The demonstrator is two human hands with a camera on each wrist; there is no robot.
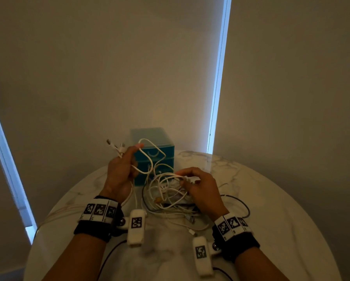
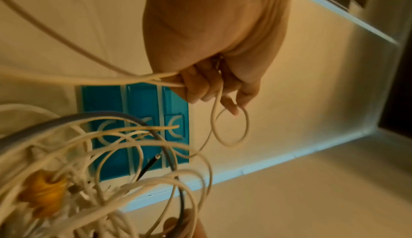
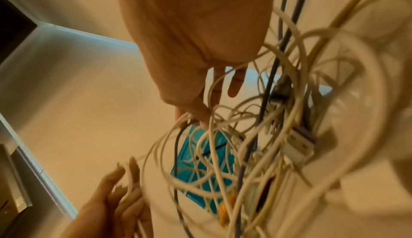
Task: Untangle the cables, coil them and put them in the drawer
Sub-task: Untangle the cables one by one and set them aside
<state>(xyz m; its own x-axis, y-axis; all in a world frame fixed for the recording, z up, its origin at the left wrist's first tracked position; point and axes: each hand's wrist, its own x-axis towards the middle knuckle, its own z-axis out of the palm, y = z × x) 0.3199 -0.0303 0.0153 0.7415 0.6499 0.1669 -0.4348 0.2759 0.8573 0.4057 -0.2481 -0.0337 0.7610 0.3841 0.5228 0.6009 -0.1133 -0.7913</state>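
A tangle of white cables (image 1: 170,191) with a dark cable and a yellow piece in it lies on the round marble table (image 1: 271,209). My left hand (image 1: 122,169) is raised above the table and grips white cable strands (image 2: 214,116), with connector ends (image 1: 117,147) sticking up beyond the fingers. A loop (image 1: 151,153) runs from it back to the tangle. My right hand (image 1: 198,185) pinches strands at the top of the tangle (image 3: 223,145). A teal drawer unit (image 1: 155,159) stands behind, all its drawers closed (image 2: 133,127).
The table meets a beige wall with window blinds; bright strips of light show at the left and right. A dark cable (image 1: 241,201) curls on the table to the right of the tangle. Loose connectors (image 1: 190,222) lie near the front.
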